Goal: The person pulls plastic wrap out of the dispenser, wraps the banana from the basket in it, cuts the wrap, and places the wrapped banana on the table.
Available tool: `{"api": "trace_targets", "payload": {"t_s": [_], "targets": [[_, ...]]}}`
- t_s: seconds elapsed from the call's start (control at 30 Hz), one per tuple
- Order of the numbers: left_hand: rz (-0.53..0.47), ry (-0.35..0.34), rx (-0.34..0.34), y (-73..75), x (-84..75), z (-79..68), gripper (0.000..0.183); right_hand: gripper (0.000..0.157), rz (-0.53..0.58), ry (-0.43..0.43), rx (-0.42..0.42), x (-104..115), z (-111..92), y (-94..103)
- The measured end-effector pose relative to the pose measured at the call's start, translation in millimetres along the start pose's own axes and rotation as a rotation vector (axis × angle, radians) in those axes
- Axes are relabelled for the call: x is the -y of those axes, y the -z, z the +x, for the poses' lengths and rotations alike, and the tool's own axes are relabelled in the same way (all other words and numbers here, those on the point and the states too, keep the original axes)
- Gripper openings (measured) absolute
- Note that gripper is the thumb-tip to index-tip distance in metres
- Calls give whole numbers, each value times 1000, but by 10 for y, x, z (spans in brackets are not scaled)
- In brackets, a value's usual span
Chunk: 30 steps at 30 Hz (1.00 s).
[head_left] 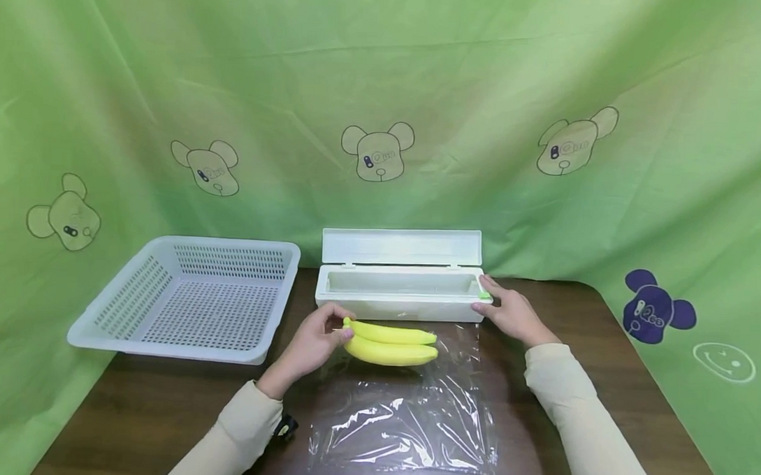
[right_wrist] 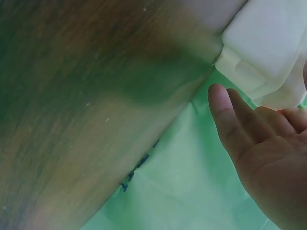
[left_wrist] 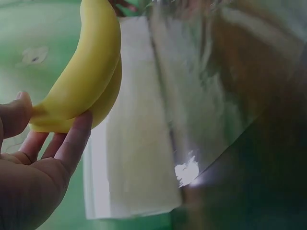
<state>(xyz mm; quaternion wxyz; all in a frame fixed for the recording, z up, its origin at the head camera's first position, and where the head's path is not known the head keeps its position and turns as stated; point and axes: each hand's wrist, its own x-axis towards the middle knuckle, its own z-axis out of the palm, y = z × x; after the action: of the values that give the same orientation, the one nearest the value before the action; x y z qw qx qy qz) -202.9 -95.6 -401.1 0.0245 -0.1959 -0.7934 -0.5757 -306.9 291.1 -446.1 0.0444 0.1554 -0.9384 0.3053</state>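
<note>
My left hand (head_left: 317, 339) pinches a pair of yellow bananas (head_left: 389, 353) by the stem end, thumb on one side and fingers on the other. The bananas hang over a sheet of clear cling film (head_left: 405, 430) that lies on the table in front of a long white cling film dispenser (head_left: 403, 309). The dispenser's lid (head_left: 402, 246) stands raised at the back, and a small green slider (head_left: 484, 295) sits at its right end. My right hand (head_left: 510, 312) is at that end, its fingers fairly straight, fingertips right at the box's corner.
A white perforated plastic basket (head_left: 210, 322) stands on the left of the brown wooden table (head_left: 566, 321). Behind the table hangs a green cloth (head_left: 486, 94) with printed mouse heads. A small black device (head_left: 286, 426) sits at my left sleeve.
</note>
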Motion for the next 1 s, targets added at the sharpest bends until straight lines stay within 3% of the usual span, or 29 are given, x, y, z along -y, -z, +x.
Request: {"api": "trace_targets", "payload": {"t_s": [0.17, 0.4, 0.5, 0.8, 0.9, 1.0], "targets": [[-8, 11, 72, -94, 41, -20, 17, 73, -6, 7, 14, 20, 23, 10], [85, 45, 137, -235, 467, 7, 17, 75, 7, -10, 25, 8, -27, 3], [98, 54, 150, -230, 560, 9, 21, 76, 22, -23, 27, 3, -34, -2], [2, 58, 196, -160, 566, 3, 36, 80, 18, -82, 94, 47, -48, 56], [40, 76, 200, -114, 527, -25, 43, 87, 7, -80, 130, 78, -95, 86], [141, 79, 183, -35, 477, -96, 43, 93, -25, -62, 125, 160, -178, 108]]}}
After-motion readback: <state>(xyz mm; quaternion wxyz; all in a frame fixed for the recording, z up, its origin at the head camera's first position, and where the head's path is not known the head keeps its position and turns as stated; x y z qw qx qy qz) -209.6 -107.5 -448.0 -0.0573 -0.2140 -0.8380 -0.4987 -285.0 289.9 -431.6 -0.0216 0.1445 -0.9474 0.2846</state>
